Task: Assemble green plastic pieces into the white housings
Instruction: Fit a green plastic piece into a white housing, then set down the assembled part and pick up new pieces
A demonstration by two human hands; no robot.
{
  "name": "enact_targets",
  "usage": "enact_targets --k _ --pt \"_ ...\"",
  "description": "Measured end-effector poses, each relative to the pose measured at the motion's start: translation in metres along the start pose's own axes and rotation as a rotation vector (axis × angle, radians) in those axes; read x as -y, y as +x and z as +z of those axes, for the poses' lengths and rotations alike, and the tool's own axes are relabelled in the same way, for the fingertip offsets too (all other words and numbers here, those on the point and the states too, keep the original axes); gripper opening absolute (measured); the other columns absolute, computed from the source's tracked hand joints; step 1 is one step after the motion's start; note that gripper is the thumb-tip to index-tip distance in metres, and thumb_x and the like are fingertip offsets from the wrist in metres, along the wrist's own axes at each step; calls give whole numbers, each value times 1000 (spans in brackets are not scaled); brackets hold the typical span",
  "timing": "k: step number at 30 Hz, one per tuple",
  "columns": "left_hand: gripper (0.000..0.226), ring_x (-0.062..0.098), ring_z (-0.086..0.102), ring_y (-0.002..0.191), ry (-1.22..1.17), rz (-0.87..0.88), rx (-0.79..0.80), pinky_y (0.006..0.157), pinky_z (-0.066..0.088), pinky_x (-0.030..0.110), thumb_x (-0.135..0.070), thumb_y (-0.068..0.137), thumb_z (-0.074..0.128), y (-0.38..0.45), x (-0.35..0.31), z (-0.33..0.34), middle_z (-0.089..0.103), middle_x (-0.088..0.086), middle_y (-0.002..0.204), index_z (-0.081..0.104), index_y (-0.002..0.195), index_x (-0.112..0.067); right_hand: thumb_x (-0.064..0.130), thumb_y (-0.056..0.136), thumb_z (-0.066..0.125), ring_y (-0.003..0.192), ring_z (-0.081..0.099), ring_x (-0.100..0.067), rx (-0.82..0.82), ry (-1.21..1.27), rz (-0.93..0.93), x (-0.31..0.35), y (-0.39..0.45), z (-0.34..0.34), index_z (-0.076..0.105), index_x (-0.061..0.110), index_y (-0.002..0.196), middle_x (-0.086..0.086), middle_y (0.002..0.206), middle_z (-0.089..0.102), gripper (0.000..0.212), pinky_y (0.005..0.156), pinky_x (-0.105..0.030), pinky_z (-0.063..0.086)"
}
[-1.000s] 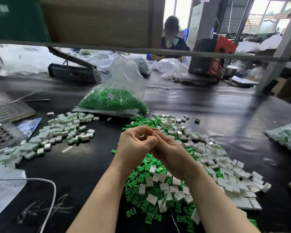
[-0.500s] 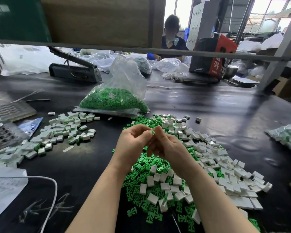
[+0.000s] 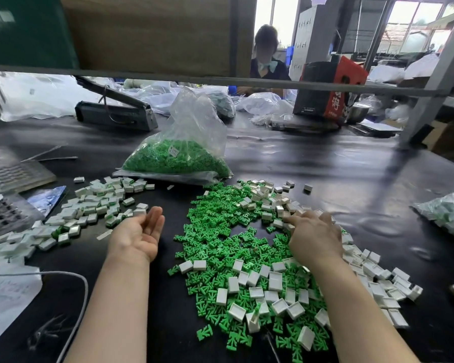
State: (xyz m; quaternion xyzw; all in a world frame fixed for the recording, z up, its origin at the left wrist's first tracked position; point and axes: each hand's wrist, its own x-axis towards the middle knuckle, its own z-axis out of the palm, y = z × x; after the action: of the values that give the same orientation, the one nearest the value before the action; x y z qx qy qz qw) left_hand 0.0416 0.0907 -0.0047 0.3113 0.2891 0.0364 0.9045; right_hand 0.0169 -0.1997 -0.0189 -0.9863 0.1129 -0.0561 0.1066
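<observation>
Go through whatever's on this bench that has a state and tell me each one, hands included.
left hand: open, palm up, empty
right hand: fingers down in the white housings
bag of green pieces: unsealed, lying on the table
heat sealer: arm raised

Loose parts pile: on table, centre-right.
Assembled housings: left of pile.
Parts bag: behind pile.
</observation>
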Motion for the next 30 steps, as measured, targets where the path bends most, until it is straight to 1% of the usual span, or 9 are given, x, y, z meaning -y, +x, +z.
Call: enact_targets --k 3,7,9,11,14,18,20,24,30 --pt "33 20 56 125 -7 30 1 103 45 31 -9 106 27 3 -5 -3 63 11 118 44 133 -1 7 87 47 118 41 -24 -44 -73 -9 0 0 0 62 37 124 3 129 57 49 97 -40 34" --pt "39 27 55 126 -76 102 32 105 45 35 -11 106 29 2 -8 -2 50 15 140 35 143 -3 11 90 48 106 48 -21 -116 -68 -5 2 0 0 64 27 114 2 111 63 32 88 -36 36" --pt "36 27 57 122 -99 113 60 102 47 35 -12 105 33 -1 -8 0 53 13 135 38 139 -1 12 89 48 103 50 -22 -154 -68 -7 1 -1 0 64 23 112 2 105 65 30 86 -36 38" --pt "29 22 65 103 -32 125 93 89 54 31 -13 104 40 -8 -5 4 62 8 116 47 130 -4 18 92 50 98 51 -22 -207 -50 -22 2 -1 1 64 23 111 1 101 67 24 80 -34 37" --pt "17 12 65 74 282 149 189 68 54 23 -16 99 51 -22 9 11 70 2 90 62 109 -9 35 95 58 96 57 -20 -269 155 -82 5 -1 -2 66 25 110 3 99 71 20 84 -32 38" --pt "31 8 64 65 684 130 447 54 53 18 -28 78 68 -38 37 26 75 2 85 69 103 -9 33 90 69 92 66 -15 -217 573 -267 23 -7 -12 71 26 106 13 92 72 17 94 -41 48" --pt "40 9 63 63 760 111 534 53 51 19 -33 71 71 -43 51 32 74 4 85 68 101 -7 29 88 71 89 66 -11 -247 647 -376 34 -12 -15 72 26 103 16 90 71 15 91 -41 51" --pt "32 8 62 59 803 137 574 54 48 18 -37 64 77 -45 66 34 74 5 79 73 84 -12 30 86 72 93 58 -8 -291 534 -546 52 -18 -8 70 27 106 13 98 69 20 90 -33 44" --pt "32 10 60 56 808 214 607 52 46 19 -27 64 79 -43 62 29 71 6 70 74 87 -7 27 80 78 89 57 -3 -230 670 -539 55 -19 -5 61 30 116 20 92 66 40 78 -23 46"
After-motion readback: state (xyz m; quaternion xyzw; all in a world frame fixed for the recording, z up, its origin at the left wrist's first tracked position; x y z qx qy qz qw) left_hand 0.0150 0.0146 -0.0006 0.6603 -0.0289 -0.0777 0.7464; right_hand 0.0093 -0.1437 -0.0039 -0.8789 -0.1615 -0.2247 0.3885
